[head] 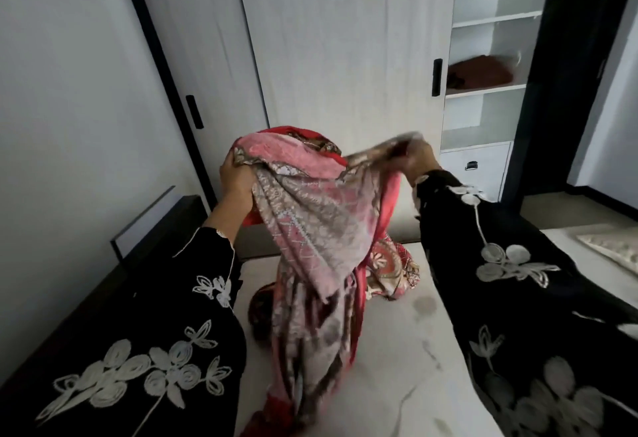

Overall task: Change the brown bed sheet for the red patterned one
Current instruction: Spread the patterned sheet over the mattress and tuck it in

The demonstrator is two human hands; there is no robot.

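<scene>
Red patterned sheet [310, 226] hung bunched above the bare mattress [414, 367], its tail cut off below. Left hand [236, 179] clutched one fold; right hand [416, 157], blurred, pinched another. Brown sheet [480, 72] lay folded on the wardrobe shelf [483, 90].

Bed: a bare pale mattress [407, 367], marked with dark stains and streaks, in a dark frame [114, 281] along its left side.
On the mattress: the lower folds of the red patterned sheet [393, 274] rest bunched near the far end; the rest hangs above it.
Wardrobe shelf [485, 88]: a folded brown sheet [480, 72] lies on it, in the open compartment.
Floor [569, 212]: a pale patterned rug [614, 250] lies on it at the right.
</scene>
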